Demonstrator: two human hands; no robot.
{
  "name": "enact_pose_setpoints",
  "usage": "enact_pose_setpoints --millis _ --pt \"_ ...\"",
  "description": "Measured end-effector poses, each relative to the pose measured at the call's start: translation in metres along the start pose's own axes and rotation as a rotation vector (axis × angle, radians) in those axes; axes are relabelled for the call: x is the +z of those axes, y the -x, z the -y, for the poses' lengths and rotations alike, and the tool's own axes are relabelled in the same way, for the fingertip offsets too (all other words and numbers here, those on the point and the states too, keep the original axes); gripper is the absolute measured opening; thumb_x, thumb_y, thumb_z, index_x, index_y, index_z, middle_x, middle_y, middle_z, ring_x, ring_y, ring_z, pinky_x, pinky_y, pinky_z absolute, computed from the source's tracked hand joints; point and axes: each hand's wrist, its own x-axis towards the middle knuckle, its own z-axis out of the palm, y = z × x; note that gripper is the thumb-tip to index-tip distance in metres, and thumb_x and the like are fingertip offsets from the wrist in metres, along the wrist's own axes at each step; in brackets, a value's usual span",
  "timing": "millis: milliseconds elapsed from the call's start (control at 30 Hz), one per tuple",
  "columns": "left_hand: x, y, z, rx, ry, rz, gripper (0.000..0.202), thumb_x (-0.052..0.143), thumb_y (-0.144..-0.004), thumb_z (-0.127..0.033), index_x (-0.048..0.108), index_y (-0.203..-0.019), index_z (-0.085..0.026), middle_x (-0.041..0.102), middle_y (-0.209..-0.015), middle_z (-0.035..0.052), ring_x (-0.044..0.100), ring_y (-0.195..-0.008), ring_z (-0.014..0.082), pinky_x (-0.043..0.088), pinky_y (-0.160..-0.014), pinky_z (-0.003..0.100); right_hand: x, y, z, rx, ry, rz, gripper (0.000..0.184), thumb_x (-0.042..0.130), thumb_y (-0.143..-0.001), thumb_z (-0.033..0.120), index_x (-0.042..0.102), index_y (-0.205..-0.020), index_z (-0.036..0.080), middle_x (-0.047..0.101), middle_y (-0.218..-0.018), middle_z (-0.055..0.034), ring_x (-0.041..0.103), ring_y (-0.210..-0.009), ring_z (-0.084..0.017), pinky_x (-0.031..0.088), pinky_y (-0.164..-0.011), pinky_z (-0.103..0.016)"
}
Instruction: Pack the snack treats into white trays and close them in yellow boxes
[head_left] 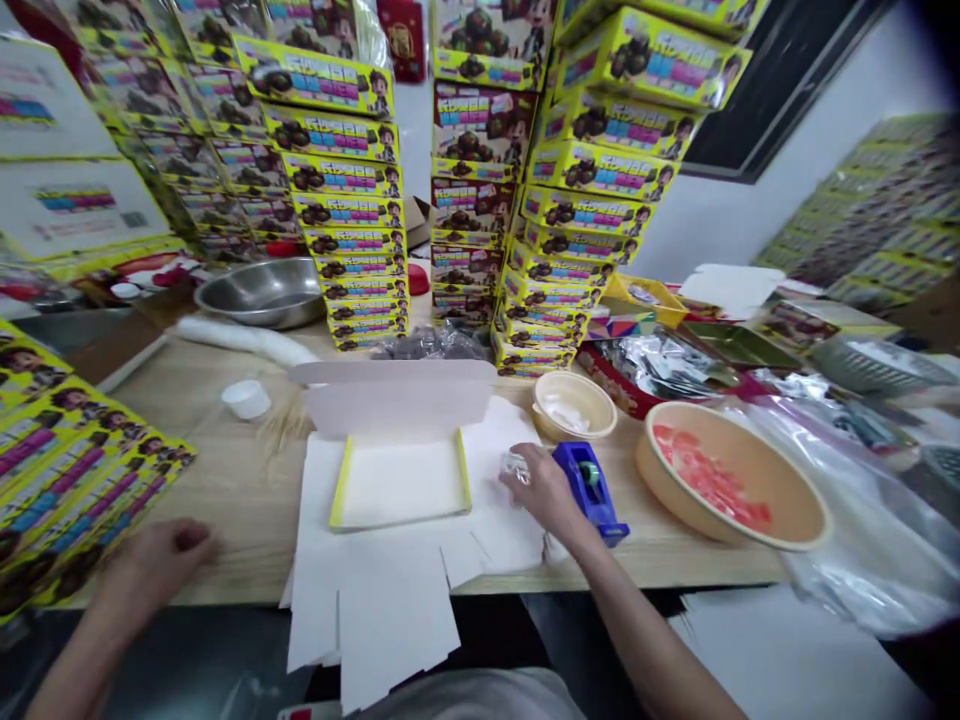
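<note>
An open box (pixel 401 480) with a white inside, yellow edges and a raised lid lies on white card sheets (pixel 375 610) in front of me. Right of it, my right hand (pixel 538 490) is closed on a small clear plastic packet (pixel 514 465), whose contents I cannot make out. A blue tape dispenser (pixel 589 490) sits just beside that hand. On the left, my left hand (pixel 157 565) is slightly blurred, its fingers curled in toward the thumb, with nothing visible in them. It is near a row of yellow printed boxes (pixel 82 470).
Tall stacks of yellow boxes (pixel 352 210) line the back. At right stand a large bowl (pixel 652 490) of red pieces, a small cream bowl (pixel 540 410) and plastic bags (pixel 862 500). A white cap (pixel 246 399), thin sticks (pixel 285 425) and a steel basin (pixel 262 290) are at left.
</note>
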Motion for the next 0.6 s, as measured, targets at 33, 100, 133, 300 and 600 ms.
enact_pose_setpoints --millis 33,100,133,300,600 --pt "0.004 0.012 0.0 0.058 0.063 -0.021 0.023 0.045 -0.069 -0.039 0.057 -0.062 -0.021 0.06 -0.053 -0.0077 0.053 -0.064 0.0169 0.036 -0.066 0.026 -0.006 -0.004 -0.01 0.001 0.065 0.049 0.036 0.063 -0.077 0.025 0.052 -0.11 0.014 0.059 -0.107 -0.0099 0.052 -0.101 -0.021 0.039 -0.085 -0.03" --pt "0.01 0.034 -0.016 0.206 0.186 -0.073 0.023 0.047 -0.068 -0.043 0.059 -0.07 -0.024 0.063 -0.063 -0.0086 0.054 -0.066 0.0162 0.037 -0.065 0.025 -0.015 -0.013 -0.026 0.0 0.181 0.194 0.036 0.066 -0.071 0.022 0.054 -0.104 0.013 0.059 -0.101 -0.0092 0.053 -0.096 -0.021 0.039 -0.082 -0.029" --pt "0.012 0.042 -0.032 0.283 0.226 -0.079 0.022 0.048 -0.069 -0.043 0.059 -0.07 -0.024 0.062 -0.064 -0.0077 0.053 -0.066 0.0156 0.037 -0.065 0.024 -0.017 -0.018 -0.031 -0.007 0.217 0.261 0.033 0.067 -0.068 0.022 0.056 -0.098 0.013 0.059 -0.097 -0.0084 0.053 -0.092 -0.021 0.039 -0.079 -0.029" --pt "0.016 0.063 -0.133 0.644 0.149 -0.059 0.019 0.042 -0.076 -0.02 0.056 -0.063 -0.018 0.059 -0.068 0.0032 0.053 -0.068 0.0156 0.038 -0.065 0.025 -0.005 -0.021 -0.045 -0.069 0.257 0.369 0.014 0.063 -0.064 0.018 0.052 -0.074 0.016 0.058 -0.081 -0.0068 0.054 -0.079 -0.019 0.037 -0.07 -0.027" --pt "-0.013 -0.011 -0.124 0.24 0.159 -0.442 0.021 0.046 -0.085 -0.025 0.064 -0.076 -0.017 0.064 -0.072 0.002 0.058 -0.068 0.0133 0.04 -0.063 0.021 0.03 -0.024 -0.089 -0.001 0.025 0.267 0.013 0.055 -0.07 0.031 0.048 -0.079 0.026 0.063 -0.065 -0.0023 0.06 -0.06 -0.022 0.041 -0.056 -0.029"
